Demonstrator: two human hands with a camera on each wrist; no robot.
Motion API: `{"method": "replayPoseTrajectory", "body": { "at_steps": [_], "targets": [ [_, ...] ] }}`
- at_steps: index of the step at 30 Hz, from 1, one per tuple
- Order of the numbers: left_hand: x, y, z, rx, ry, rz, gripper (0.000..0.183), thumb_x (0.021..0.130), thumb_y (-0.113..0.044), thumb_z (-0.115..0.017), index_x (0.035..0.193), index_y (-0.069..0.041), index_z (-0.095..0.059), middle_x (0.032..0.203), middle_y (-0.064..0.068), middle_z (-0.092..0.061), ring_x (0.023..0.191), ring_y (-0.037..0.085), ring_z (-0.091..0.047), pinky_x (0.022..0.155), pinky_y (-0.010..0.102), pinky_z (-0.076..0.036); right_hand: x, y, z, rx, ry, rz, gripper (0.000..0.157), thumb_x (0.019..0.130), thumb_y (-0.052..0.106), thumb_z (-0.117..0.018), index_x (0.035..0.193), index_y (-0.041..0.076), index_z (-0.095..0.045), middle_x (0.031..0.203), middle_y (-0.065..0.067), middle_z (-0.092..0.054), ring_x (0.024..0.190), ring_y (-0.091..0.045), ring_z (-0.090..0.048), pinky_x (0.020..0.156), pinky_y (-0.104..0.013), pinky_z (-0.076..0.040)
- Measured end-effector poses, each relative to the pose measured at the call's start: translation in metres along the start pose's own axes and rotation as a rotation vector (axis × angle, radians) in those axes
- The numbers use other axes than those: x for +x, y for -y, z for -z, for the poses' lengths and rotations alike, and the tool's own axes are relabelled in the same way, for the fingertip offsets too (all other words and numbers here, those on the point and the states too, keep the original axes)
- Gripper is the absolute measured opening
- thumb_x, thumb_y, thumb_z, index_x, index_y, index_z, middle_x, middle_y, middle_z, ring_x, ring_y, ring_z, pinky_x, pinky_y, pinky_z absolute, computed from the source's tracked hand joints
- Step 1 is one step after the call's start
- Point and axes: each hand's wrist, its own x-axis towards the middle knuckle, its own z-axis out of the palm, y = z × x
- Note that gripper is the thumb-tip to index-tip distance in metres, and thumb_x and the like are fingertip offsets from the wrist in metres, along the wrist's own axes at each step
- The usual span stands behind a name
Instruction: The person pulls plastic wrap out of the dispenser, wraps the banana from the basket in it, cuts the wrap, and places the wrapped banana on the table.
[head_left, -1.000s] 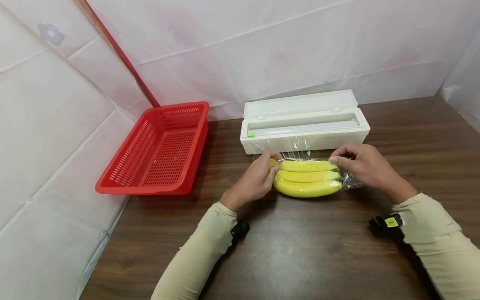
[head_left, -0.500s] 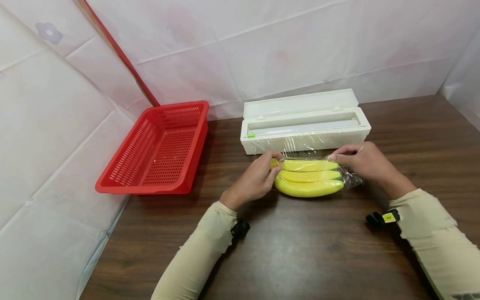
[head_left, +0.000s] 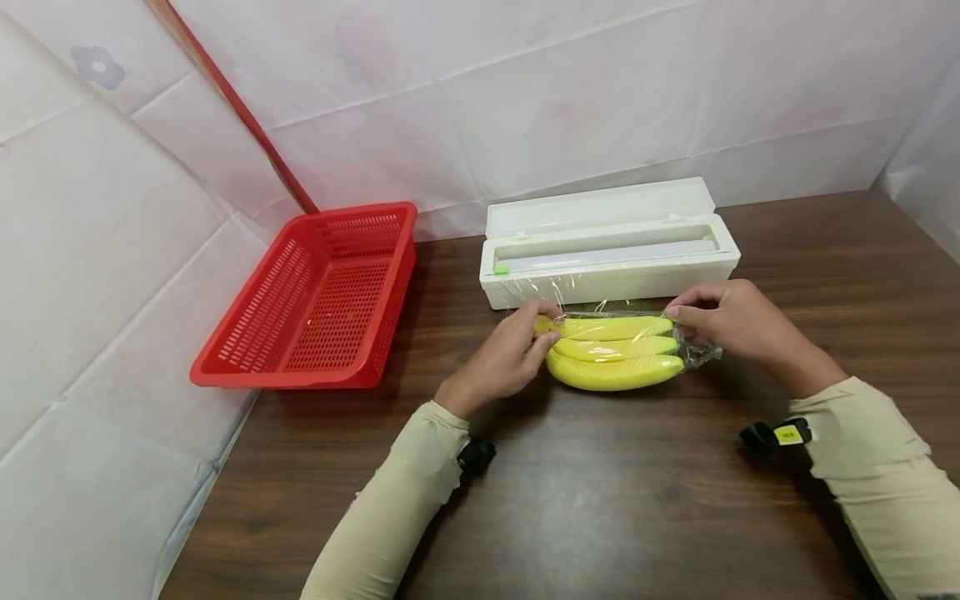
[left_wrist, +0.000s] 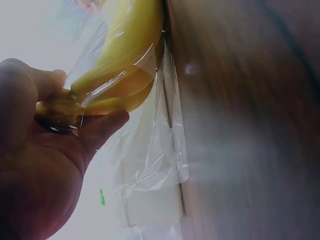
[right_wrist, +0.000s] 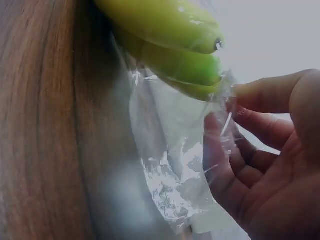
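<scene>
Plastic wrap (head_left: 699,355) over bunch of 3 bananas (head_left: 617,373), looks partway: film crumpled loose past tips, probably left to tidy; can't tell if cut from cling-film dispenser (head_left: 611,287) | left hand (head_left: 501,360) grasping stem end | right hand (head_left: 746,327) pinching wrap beside tips | bananas between both hands, dispenser-side, toward table (head_left: 585,508)'s far edge

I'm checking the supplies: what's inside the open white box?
A long white roll lies inside the white box, a small green piece near its left end. The roll and front wall hide whatever lies beneath.
</scene>
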Motion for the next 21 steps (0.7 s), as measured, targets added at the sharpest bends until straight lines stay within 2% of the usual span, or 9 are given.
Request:
{"method": "replayPoseTrajectory", "body": {
  "at_steps": [2,7,9,13,18,21],
  "targets": [
    [0.0,0.0,0.001,-0.024,0.001,0.01,0.022,0.103,-0.011,-0.054,0.124,-0.002,-0.051,0.101,0.004,-0.06,0.074,0.014,-0.05,0.071,0.029,-0.045,0.001,0.0,-0.001,-0.017,0.005,0.009,0.03,0.1,0.034,-0.063,0.103,0.006,-0.075,0.081,-0.007,-0.065,0.069,-0.02,-0.057,0.057,-0.032,-0.047],
    [-0.002,-0.001,0.002,-0.102,-0.023,0.058,0.019,0.103,-0.016,-0.057,0.119,-0.009,-0.058,0.099,0.001,-0.062,0.079,0.013,-0.052,0.073,0.029,-0.045,0.001,0.003,-0.007,-0.145,0.004,0.067,0.03,0.103,0.031,-0.055,0.1,0.009,-0.074,0.086,-0.005,-0.064,0.076,-0.021,-0.054,0.066,-0.036,-0.045],
    [-0.002,-0.003,0.003,-0.127,-0.039,0.084,0.017,0.102,-0.02,-0.059,0.116,-0.011,-0.062,0.102,-0.002,-0.063,0.082,0.012,-0.052,0.073,0.029,-0.045,0.001,0.005,-0.009,-0.179,0.01,0.068,0.031,0.103,0.03,-0.05,0.1,0.009,-0.073,0.086,-0.005,-0.063,0.077,-0.022,-0.053,0.069,-0.038,-0.043],
    [-0.002,-0.007,0.002,-0.154,-0.075,0.136,0.015,0.098,-0.027,-0.065,0.108,-0.016,-0.067,0.098,-0.005,-0.064,0.078,0.011,-0.051,0.069,0.029,-0.044,0.0,0.009,-0.012,-0.227,0.024,0.051,0.032,0.104,0.031,-0.048,0.101,0.008,-0.07,0.084,-0.004,-0.062,0.075,-0.022,-0.054,0.069,-0.039,-0.044],
    [0.001,-0.014,0.0,-0.118,-0.128,0.164,0.02,0.092,-0.025,-0.073,0.108,-0.013,-0.069,0.102,-0.005,-0.068,0.089,0.008,-0.059,0.078,0.026,-0.048,-0.001,0.015,-0.017,-0.283,0.004,0.053,0.028,0.102,0.031,-0.052,0.099,0.009,-0.068,0.085,-0.004,-0.063,0.077,-0.023,-0.055,0.069,-0.039,-0.043],
    [0.002,-0.018,-0.002,-0.06,-0.161,0.147,0.016,0.09,-0.016,-0.074,0.105,-0.01,-0.071,0.098,-0.002,-0.068,0.091,0.009,-0.061,0.082,0.025,-0.048,-0.001,0.02,-0.019,-0.302,-0.033,0.05,0.027,0.101,0.028,-0.051,0.106,0.006,-0.066,0.097,-0.01,-0.065,0.088,-0.028,-0.058,0.076,-0.045,-0.046]
  ]
}}
